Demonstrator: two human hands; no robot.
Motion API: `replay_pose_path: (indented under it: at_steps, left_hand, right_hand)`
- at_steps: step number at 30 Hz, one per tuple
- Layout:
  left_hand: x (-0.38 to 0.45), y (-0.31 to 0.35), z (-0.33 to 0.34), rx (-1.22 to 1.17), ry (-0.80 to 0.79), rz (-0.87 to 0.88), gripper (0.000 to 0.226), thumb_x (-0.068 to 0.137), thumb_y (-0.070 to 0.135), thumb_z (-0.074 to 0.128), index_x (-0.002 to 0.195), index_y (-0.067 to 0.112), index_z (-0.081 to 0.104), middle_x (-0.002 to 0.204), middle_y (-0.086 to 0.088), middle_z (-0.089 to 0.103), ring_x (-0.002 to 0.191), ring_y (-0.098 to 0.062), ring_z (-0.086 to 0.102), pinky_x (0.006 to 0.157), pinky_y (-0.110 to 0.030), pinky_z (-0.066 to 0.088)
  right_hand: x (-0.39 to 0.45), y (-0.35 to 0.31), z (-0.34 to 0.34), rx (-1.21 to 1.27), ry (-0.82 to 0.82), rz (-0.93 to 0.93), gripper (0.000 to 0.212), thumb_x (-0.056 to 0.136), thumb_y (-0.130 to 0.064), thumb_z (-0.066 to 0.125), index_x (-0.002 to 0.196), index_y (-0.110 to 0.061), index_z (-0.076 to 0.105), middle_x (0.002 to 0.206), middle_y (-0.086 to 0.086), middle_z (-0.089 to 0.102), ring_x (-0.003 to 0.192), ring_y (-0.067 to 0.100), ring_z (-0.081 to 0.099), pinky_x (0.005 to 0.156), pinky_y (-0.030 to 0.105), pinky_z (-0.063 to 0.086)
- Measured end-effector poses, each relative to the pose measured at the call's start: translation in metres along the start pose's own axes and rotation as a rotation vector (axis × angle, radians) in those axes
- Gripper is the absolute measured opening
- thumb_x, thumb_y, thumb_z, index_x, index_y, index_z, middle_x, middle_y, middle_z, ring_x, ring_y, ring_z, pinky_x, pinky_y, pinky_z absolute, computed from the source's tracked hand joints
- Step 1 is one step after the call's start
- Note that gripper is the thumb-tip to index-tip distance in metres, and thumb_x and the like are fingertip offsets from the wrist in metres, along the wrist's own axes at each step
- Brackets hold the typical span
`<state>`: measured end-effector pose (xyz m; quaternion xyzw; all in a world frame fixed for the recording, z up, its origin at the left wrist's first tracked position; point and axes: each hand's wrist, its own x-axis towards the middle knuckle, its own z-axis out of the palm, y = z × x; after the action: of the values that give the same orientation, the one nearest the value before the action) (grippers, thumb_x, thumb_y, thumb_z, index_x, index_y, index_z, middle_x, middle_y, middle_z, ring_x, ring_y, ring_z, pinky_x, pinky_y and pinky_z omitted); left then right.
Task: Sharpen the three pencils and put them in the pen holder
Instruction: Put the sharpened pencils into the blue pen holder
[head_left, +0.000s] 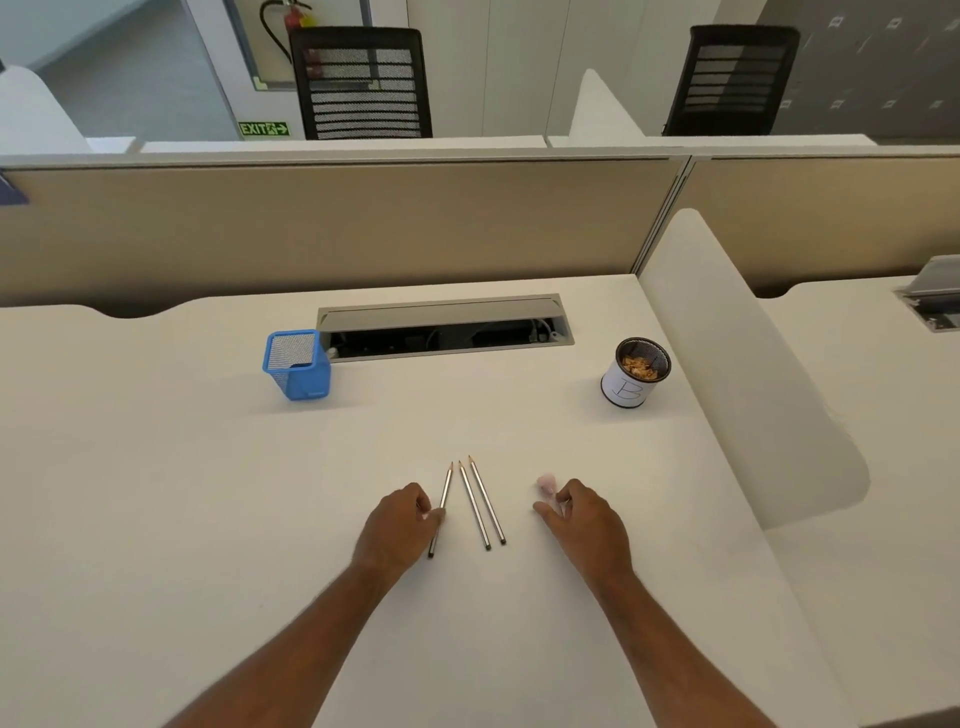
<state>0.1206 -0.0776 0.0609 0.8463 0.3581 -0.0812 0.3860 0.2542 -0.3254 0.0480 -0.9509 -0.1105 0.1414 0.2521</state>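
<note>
A: From the head camera, what surface is this?

B: A wide cream-white desk top, matte, with a grey cable hatch propped open at its far edge. Beige partition panels rise behind it, and a rounded white divider closes the right side.

A: And the room beyond?

B: Two black mesh office chairs, a red fire extinguisher on the wall, a green exit sign.

A: Where are the task's things?

B: Three slim grey pencils lie fanned on the desk, tips pointing away. The blue mesh square pen holder stands far left beside the hatch. A round black mesh cup with a white paper label, shavings inside, stands far right.

A: The hands?

B: The left hand has fingers curled, tips touching the leftmost pencil. The right hand rests loosely curled, fingertips at a small pale pink object, too blurred to identify; I cannot tell if it grips it.
</note>
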Motion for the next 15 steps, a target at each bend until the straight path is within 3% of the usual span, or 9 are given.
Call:
replay_pose_path:
  at_steps: [4,7,10,12,15]
  left_hand:
    - [0.003,0.005,0.0,0.16,0.023,0.033,0.032,0.095,0.049,0.072,0.09,0.02,0.058,0.089,0.005,0.066,0.078,-0.019,0.06,0.067,-0.031,0.044]
    - [0.005,0.01,0.0,0.263,-0.012,0.05,0.027,0.099,0.045,0.066,0.091,0.022,0.055,0.096,0.002,0.067,0.086,-0.024,0.065,0.074,-0.033,0.046]
    - [0.008,0.015,-0.004,0.332,-0.032,0.028,0.022,0.099,0.037,0.058,0.096,0.016,0.063,0.103,-0.007,0.075,0.096,-0.031,0.075,0.077,-0.035,0.053]
    - [0.009,0.017,-0.008,0.384,-0.059,0.018,0.021,0.096,0.031,0.056,0.096,0.012,0.063,0.099,-0.009,0.073,0.095,-0.034,0.073,0.072,-0.033,0.05]
    - [0.008,0.013,-0.017,0.41,-0.09,-0.007,0.015,0.089,0.028,0.06,0.09,0.013,0.056,0.074,0.001,0.052,0.081,-0.031,0.062,0.068,-0.029,0.044]
  right_hand:
    - [0.002,-0.001,0.0,-0.013,-0.016,-0.003,0.037,0.09,-0.057,0.071,0.092,-0.024,0.055,0.08,-0.011,0.059,0.078,0.019,0.062,0.068,0.032,0.042]
    - [0.001,0.0,-0.002,-0.009,-0.026,-0.001,0.038,0.09,-0.059,0.07,0.094,-0.025,0.054,0.081,-0.011,0.058,0.078,0.018,0.06,0.068,0.032,0.042]
    - [0.0,0.002,-0.003,-0.012,-0.028,0.001,0.041,0.09,-0.062,0.07,0.096,-0.025,0.053,0.084,-0.011,0.058,0.081,0.019,0.062,0.069,0.033,0.045]
    - [-0.002,0.002,-0.004,0.008,-0.023,0.012,0.043,0.089,-0.062,0.07,0.099,-0.024,0.053,0.087,-0.012,0.058,0.082,0.019,0.062,0.07,0.034,0.046]
    - [-0.007,-0.001,-0.007,0.035,-0.011,0.023,0.044,0.09,-0.059,0.071,0.103,-0.022,0.051,0.091,-0.01,0.058,0.084,0.02,0.062,0.071,0.035,0.048]
